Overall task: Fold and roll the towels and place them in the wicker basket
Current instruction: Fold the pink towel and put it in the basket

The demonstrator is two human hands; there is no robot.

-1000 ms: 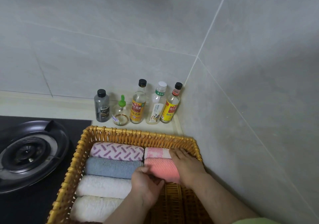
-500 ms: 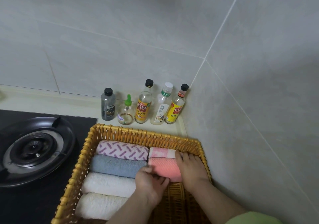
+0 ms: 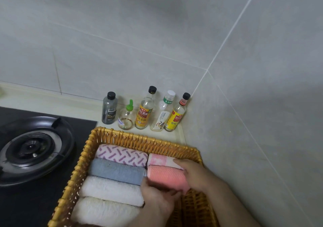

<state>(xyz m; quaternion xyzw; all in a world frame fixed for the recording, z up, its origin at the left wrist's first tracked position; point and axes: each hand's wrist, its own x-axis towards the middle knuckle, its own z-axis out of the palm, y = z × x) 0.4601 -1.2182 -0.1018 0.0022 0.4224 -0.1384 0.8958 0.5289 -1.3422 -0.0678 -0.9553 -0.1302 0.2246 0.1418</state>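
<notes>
Fingers of my right hand lie flat over the coral roll's right end; my left hand grips its left end, inside the basket. Released loosely, it may unroll toward me.

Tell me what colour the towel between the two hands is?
The towel is salmon pink, seen best in the head view.

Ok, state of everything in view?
wicker basket: partly filled.
coral towel: rolled, in basket, between both hands.
pink towel: rolled, in basket.
patterned towel: rolled, in basket.
blue towel: rolled, in basket.
far white towel: rolled, in basket.
near white towel: rolled, in basket.
left hand: grips coral towel's left end.
right hand: flat over its right end.
bottles: upright, capped.
gas burner: unlit.
</notes>
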